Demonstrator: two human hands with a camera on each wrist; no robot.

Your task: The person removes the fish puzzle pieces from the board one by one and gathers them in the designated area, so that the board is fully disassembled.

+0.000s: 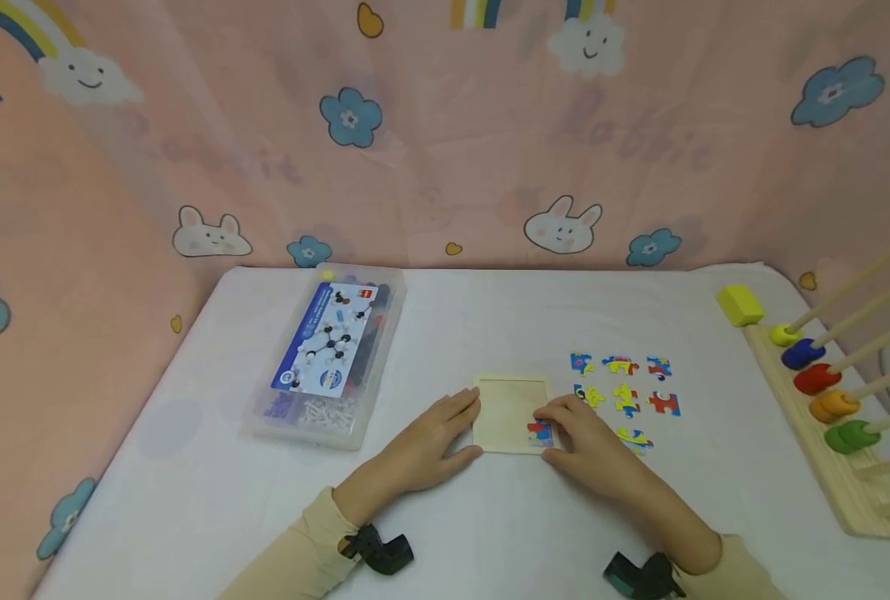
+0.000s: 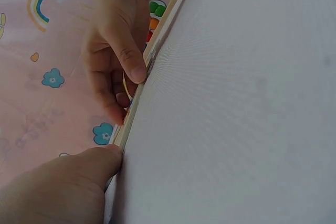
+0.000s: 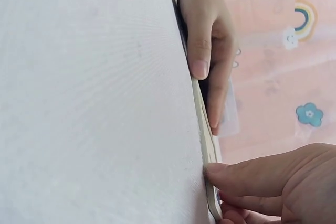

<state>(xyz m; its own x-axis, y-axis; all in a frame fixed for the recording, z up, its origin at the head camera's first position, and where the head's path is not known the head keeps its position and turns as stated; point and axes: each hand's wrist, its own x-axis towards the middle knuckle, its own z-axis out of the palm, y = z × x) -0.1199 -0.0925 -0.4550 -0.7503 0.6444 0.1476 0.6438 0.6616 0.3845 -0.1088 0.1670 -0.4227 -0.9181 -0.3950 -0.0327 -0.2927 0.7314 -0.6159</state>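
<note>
A shallow square wooden puzzle tray (image 1: 501, 412) lies on the white table. One red and blue puzzle piece (image 1: 539, 434) is in its lower right corner. My left hand (image 1: 433, 442) rests along the tray's left edge, fingers extended and thumb near the front corner. With curled fingers, my right hand (image 1: 583, 446) holds that puzzle piece at the corner; its thumb (image 3: 218, 174) touches the tray's front edge. Right of the tray lie several loose pieces in rows, among them a red piece (image 1: 664, 404) and a yellow piece (image 1: 627, 400). My right hand partly covers the nearest ones.
A clear plastic box (image 1: 370, 392) with a blue and white label stands at the left. On the right is a wooden rack (image 1: 812, 450) with slanting pegs and coloured beads. A yellow block (image 1: 741, 305) sits by its far end. A patterned pink cloth (image 1: 445, 167) hangs behind.
</note>
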